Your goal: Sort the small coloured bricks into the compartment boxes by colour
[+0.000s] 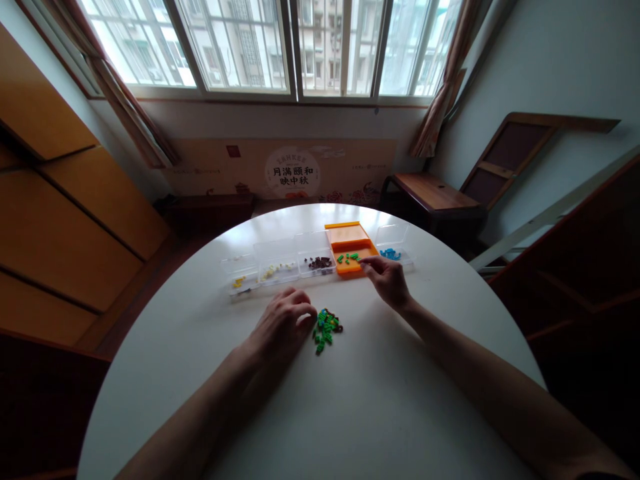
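Observation:
A loose pile of small building bricks (327,325), mostly green with a few brown, blue and yellow ones, lies on the white round table (390,407). My left hand (284,315) rests at the pile's left edge, fingers curled and thumb and index tips together; anything between them is hidden. Over the front right of an open orange box (346,270) my right hand (387,280) pinches its fingertips together. What it holds is too small to make out. Several green bricks (348,258) lie in this box near those fingertips.
Left of the orange box stand clear open boxes with brown bricks (320,263), pale yellow bricks (277,270) and yellow bricks (239,282). Blue bricks (391,254) sit in a clear box to its right. Beyond the table are a wooden chair (437,192) and a window (240,47).

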A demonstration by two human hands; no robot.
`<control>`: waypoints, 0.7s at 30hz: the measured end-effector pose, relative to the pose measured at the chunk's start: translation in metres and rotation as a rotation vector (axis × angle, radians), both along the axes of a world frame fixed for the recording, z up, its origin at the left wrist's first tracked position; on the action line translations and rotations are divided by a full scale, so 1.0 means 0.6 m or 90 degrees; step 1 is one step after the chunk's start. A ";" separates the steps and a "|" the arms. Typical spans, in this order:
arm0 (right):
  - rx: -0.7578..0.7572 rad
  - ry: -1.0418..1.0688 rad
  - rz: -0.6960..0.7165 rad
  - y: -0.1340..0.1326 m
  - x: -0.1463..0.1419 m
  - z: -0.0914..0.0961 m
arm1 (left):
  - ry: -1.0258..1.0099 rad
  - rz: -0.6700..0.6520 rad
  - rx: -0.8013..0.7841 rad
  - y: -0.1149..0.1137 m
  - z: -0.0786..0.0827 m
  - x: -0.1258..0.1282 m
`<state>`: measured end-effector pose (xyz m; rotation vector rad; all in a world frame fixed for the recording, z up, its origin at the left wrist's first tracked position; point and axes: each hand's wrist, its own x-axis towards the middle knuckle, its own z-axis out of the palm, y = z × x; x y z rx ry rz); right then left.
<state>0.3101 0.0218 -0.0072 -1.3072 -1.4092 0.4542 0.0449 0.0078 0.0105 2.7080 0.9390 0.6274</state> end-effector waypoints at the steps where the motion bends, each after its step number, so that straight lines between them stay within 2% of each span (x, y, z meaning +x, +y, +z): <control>1: -0.005 -0.009 0.028 -0.005 -0.007 0.001 | 0.005 -0.001 -0.002 0.000 0.001 0.000; 7: -0.076 -0.084 0.226 -0.034 -0.046 0.009 | 0.015 -0.014 0.005 -0.003 0.007 0.004; 10: -0.129 -0.091 0.295 -0.047 -0.062 0.013 | -0.037 -0.017 0.041 -0.005 0.010 0.006; 14: -0.194 -0.028 0.405 -0.059 -0.078 0.015 | -0.128 -0.019 0.112 -0.009 0.015 0.011; 17: -0.225 0.031 0.448 -0.063 -0.086 0.015 | -0.163 -0.034 0.144 -0.011 0.017 0.014; 21: -0.237 0.086 0.455 -0.063 -0.089 0.012 | -0.178 -0.041 0.153 -0.012 0.017 0.017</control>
